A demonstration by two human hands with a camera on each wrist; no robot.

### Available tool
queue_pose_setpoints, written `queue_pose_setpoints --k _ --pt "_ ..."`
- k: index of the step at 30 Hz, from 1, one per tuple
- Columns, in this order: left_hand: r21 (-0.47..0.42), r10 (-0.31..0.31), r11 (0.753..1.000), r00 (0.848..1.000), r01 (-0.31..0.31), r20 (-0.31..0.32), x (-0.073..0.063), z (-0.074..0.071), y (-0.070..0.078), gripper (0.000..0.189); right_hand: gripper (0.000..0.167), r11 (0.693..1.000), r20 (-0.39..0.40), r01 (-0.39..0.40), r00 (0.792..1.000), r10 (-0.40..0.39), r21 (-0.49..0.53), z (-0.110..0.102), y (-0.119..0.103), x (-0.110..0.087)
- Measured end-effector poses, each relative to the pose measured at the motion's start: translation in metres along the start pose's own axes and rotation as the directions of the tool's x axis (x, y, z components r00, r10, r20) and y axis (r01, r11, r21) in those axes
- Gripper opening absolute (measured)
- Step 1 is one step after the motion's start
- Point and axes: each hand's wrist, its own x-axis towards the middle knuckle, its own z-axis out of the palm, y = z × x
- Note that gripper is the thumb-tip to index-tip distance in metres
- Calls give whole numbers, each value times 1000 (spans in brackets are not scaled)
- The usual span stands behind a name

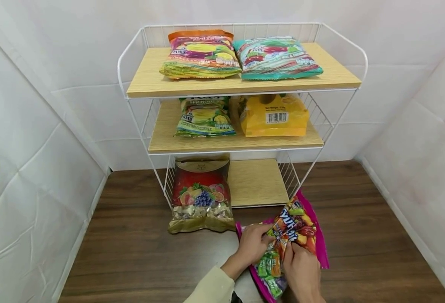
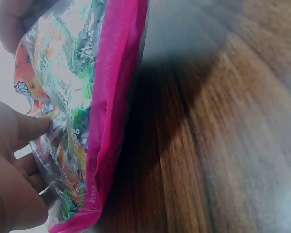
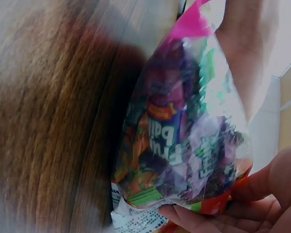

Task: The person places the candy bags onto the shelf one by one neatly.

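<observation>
A candy bag with bright pink edges and a clear window stands tilted near the front right of the shelf rack. My left hand grips its left part, thumb pressed into the film. On the nearer side my right hand pinches the middle of the bag, so the film bunches between the two hands. Wrapped sweets show through the plastic in the left wrist view, where the pink seam is close over the wood. In the right wrist view, fingers curl under the bag's printed part.
A white wire rack with wooden shelves stands behind. Two candy bags lie on top; a green bag and a yellow bag occupy the middle. A red and gold bag leans at the bottom left. White sheet walls enclose the table.
</observation>
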Motion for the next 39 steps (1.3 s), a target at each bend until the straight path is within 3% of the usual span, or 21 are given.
queue_pose_setpoints --k 8,17,22,29,34,39 --pt "34 21 999 1000 -20 -21 -8 -6 -1 29 41 1000 68 25 997 -24 -14 -4 -7 -3" --pt "76 49 996 997 -44 -58 -15 -10 -2 29 43 998 80 67 995 -67 -5 -5 -11 -10" --pt "109 74 992 991 -62 -114 -18 -10 -1 30 43 996 50 94 994 -94 8 -3 -10 -11" --pt "67 -28 997 983 41 -181 -23 -12 0 31 44 988 36 150 988 -151 22 0 -13 -4" --pt "54 -96 992 958 115 -270 -26 -14 2 31 46 984 29 174 984 -175 45 5 -18 3" --pt "53 -150 982 913 183 -379 -30 -11 7 28 46 973 -10 223 975 -223 66 11 -20 11"
